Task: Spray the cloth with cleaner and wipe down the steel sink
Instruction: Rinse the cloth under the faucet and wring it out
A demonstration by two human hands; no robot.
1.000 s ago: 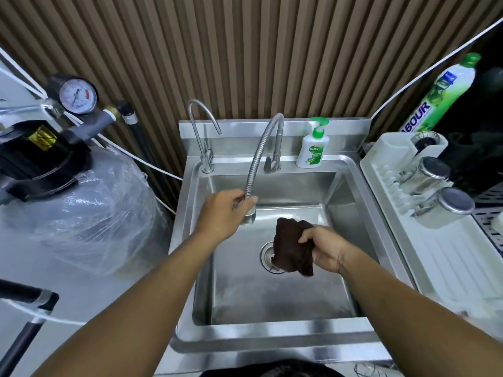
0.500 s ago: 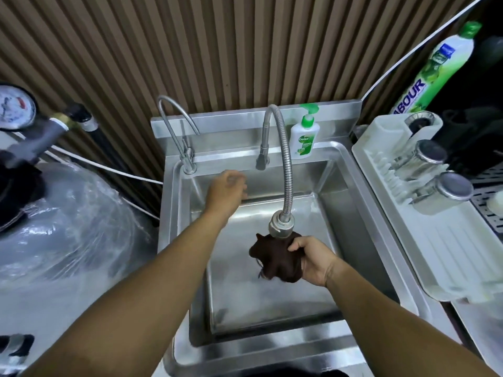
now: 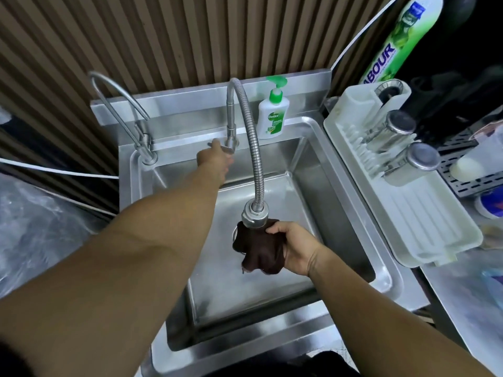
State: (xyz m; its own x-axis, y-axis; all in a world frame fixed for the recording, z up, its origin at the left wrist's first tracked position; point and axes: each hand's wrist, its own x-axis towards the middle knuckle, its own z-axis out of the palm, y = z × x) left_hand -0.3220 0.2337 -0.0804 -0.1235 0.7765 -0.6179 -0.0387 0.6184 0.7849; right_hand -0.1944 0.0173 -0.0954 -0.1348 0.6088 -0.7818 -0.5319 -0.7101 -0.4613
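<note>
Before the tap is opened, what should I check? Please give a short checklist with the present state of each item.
1. Cloth under the spray head: ok, it is directly below the head.
2. Right hand holds the cloth: ok, its fingers are curled round it.
3. Left hand on the tap lever: cannot tell. The hand reaches the lever, but the grip is hidden.
4. Cloth over the sink: ok, it hangs above the drain, so drips should fall inside.
5. Water flow: cannot tell. No stream is visible.
</note>
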